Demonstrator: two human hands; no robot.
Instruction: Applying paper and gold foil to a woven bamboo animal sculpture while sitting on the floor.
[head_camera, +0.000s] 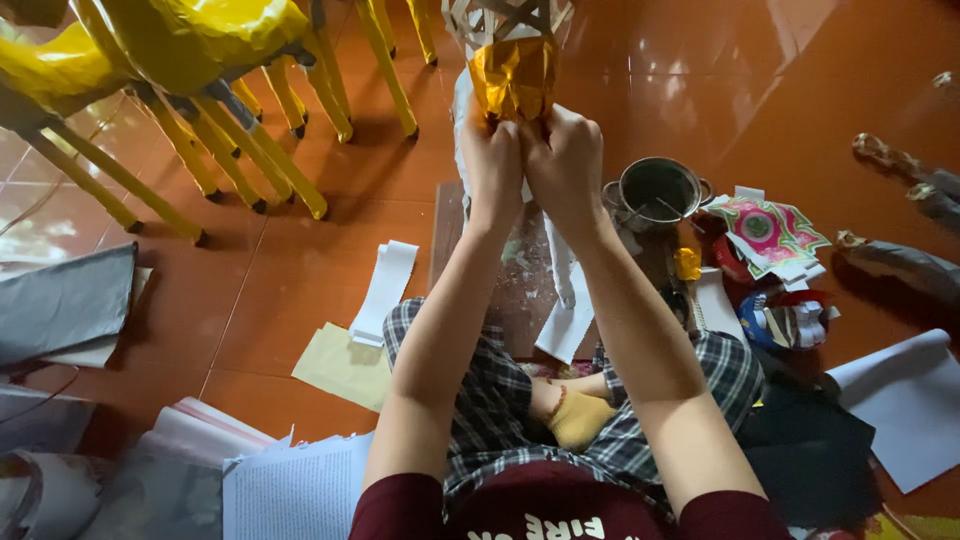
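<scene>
Person sits cross-legged on the orange tile floor, both arms stretched fwd. Left hand and right hand are pressed side by side, both pinched tight on the bottom edge of the gold foil paper that wraps a lantern frame of thin strips, held up off the floor in front of them.

Foil looks v. light, crinkly and prob tears easy; the frame looks light and a bit springy too, so gripping low at the foil's gathered edge w/ fingertips seems right, not squeezing the body.

Room-wise: wood board right under the hands, metal pot just to the right, paper scraps scattered about, yellow chairs off to the left. Fairly cluttered on the right, more open floor to the left.
</scene>
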